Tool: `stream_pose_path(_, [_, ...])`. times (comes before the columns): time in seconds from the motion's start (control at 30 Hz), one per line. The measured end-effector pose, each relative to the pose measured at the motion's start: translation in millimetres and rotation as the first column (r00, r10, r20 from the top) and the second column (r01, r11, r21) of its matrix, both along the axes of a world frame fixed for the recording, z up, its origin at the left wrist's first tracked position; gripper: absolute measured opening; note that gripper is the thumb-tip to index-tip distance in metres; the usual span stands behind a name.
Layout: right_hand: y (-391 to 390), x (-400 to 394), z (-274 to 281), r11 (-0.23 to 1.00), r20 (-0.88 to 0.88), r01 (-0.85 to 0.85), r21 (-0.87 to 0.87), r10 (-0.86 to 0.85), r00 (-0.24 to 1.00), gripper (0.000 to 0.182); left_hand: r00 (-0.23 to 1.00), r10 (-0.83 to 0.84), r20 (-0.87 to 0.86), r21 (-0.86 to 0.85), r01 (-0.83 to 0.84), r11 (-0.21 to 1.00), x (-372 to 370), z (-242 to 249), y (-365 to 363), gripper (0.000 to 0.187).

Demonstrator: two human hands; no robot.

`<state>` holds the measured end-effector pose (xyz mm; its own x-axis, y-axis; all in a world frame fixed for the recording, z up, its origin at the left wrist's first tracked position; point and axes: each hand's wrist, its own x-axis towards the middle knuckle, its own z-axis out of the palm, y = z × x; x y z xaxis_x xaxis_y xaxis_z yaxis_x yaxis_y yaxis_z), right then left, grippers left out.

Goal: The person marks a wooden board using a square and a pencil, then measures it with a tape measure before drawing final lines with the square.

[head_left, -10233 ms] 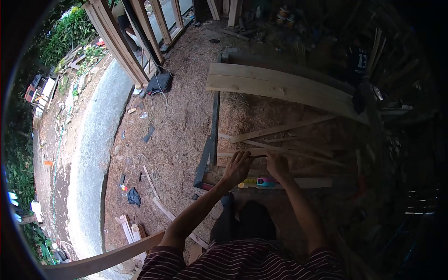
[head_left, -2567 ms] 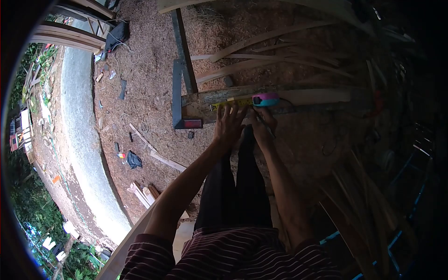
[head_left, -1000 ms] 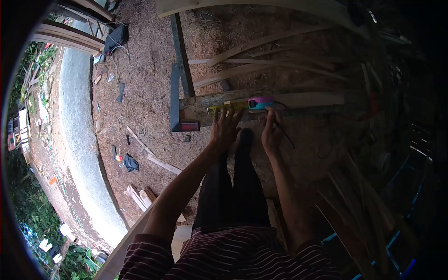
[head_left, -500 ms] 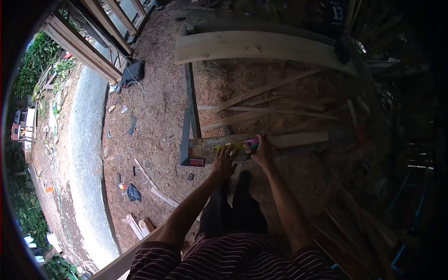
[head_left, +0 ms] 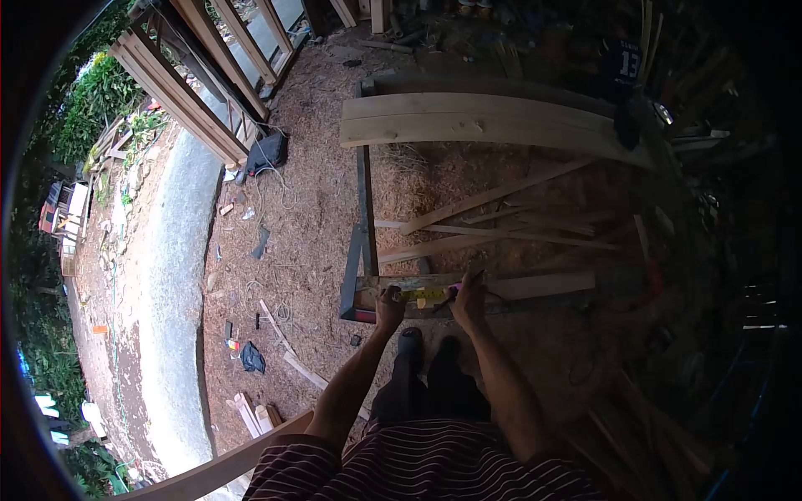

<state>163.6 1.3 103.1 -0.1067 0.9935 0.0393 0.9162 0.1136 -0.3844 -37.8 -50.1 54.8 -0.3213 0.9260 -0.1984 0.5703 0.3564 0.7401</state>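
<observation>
A yellow tape measure blade (head_left: 426, 294) stretches between my two hands above the near beam of the bench frame. My left hand (head_left: 389, 310) is closed at the blade's left end. My right hand (head_left: 469, 302) is wrapped round the tape measure's pinkish case (head_left: 454, 289), which my fingers partly cover. A thin dark piece sticks out by that hand, too small to name. Under the hands runs the near wooden beam (head_left: 364, 299), and a pale board (head_left: 543, 285) lies along it to the right.
A wide plank (head_left: 434, 117) spans the far side of the frame. Loose wood strips (head_left: 493, 200) lie inside it on shavings. A black bag (head_left: 266, 154) with a cord sits at left, near timber posts (head_left: 180, 96). More boards (head_left: 643, 426) lie at lower right.
My left hand has gone from spread fingers to closed at the blade's left end. More yellow blade shows between the hands. The view has shifted, so the scene sits lower and further right.
</observation>
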Motion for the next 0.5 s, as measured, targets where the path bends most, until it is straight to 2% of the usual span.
stream_pose_path(0.07, [-2.2,-0.3,-8.0,0.999,0.035,-0.008,0.031,0.007,0.999,0.052,0.978,0.135,0.160,0.031,-0.141,0.990,1.3,-4.6,1.7,0.035])
stream_pose_path(0.1, [-3.9,-0.5,-9.6,0.997,0.070,-0.020,0.072,0.015,0.997,0.050,0.979,0.132,0.157,0.024,-0.138,0.990,1.8,-3.0,-0.1,0.035])
stream_pose_path(0.17, [-1.4,-0.7,-10.2,1.000,0.055,-0.015,0.011,0.015,0.998,0.049,0.934,0.239,0.265,-0.124,-0.213,0.969,-1.1,2.4,1.7,0.034])
stream_pose_path(0.2, [0.9,-1.4,-9.3,0.999,0.044,-0.014,-0.046,0.016,0.999,0.047,0.936,0.237,0.261,-0.121,-0.212,0.970,-5.1,-1.2,2.4,0.034])
stream_pose_path(0.27, [1.3,0.2,-15.2,0.998,0.017,-0.039,-0.041,0.039,0.999,0.046,0.846,0.226,0.484,-0.256,-0.110,0.960,-10.0,-16.8,2.7,0.040])
stream_pose_path(0.37, [-0.7,3.8,-15.1,0.995,-0.051,-0.065,-0.070,0.061,0.997,0.042,0.885,0.185,0.427,-0.198,-0.108,0.974,4.2,-18.4,12.4,0.039])
stream_pose_path(0.4, [0.3,4.3,-13.1,0.992,-0.099,-0.066,-0.108,0.055,0.994,0.039,0.916,0.184,0.355,-0.236,-0.103,0.966,10.9,7.3,18.7,0.039])
stream_pose_path(0.5, [3.0,12.6,-28.8,0.991,-0.089,-0.119,-0.055,0.114,0.990,0.041,0.905,0.168,0.392,-0.210,-0.089,0.974,12.4,-11.4,24.0,0.038])
